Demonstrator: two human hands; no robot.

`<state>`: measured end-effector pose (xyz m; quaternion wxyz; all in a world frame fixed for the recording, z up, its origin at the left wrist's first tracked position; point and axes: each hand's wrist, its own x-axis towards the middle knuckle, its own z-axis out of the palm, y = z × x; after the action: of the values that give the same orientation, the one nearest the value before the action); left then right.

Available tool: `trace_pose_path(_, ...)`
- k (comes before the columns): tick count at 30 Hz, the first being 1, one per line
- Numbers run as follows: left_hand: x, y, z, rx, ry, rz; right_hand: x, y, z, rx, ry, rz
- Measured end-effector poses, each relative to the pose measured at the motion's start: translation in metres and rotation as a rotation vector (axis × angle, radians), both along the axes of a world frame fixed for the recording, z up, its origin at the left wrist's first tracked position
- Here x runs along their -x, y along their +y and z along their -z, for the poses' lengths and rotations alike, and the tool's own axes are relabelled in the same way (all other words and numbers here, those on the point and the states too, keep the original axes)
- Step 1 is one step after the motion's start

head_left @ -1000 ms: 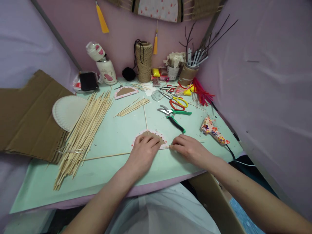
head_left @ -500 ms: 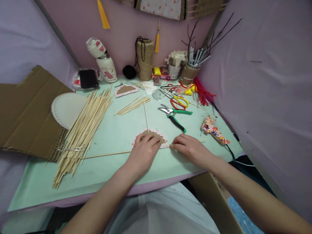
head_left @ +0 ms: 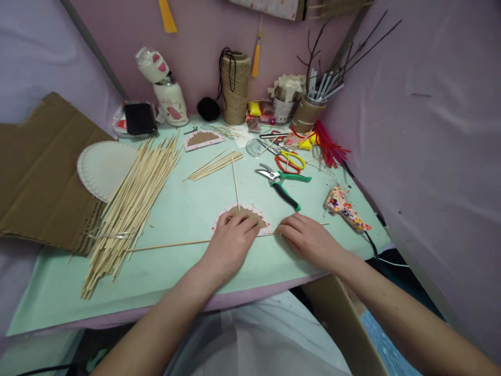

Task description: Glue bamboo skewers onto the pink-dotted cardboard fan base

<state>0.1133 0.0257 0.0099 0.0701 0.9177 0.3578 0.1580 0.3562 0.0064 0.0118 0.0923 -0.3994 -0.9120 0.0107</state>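
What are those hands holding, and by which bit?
The right hand seems to pinch a thin stick just past the corner of the half-round cardboard piece. The left hand presses on that piece.

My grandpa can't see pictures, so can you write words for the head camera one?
A person's left hand lies on a half-round cardboard piece with a spotted border; the right hand touches a thin stick beside it. Around them on a green table: bundled wooden sticks, pruners and a flowery glue gun.
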Motion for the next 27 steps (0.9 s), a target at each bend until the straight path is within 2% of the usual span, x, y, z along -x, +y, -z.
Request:
trace_pose_path(9,0.000,0.001,-0.001,0.002,0.000,0.012,-0.005,-0.001,0.005,-0.042,0.039,0.108)
trace_pose_path(21,-0.001,-0.001,-0.003,0.014,-0.003,0.004,-0.004,0.000,0.011,0.023,0.125,0.139)
trace_pose_path(27,-0.001,0.000,-0.004,0.022,-0.016,-0.006,-0.004,0.000,0.014,-0.003,0.131,0.133)
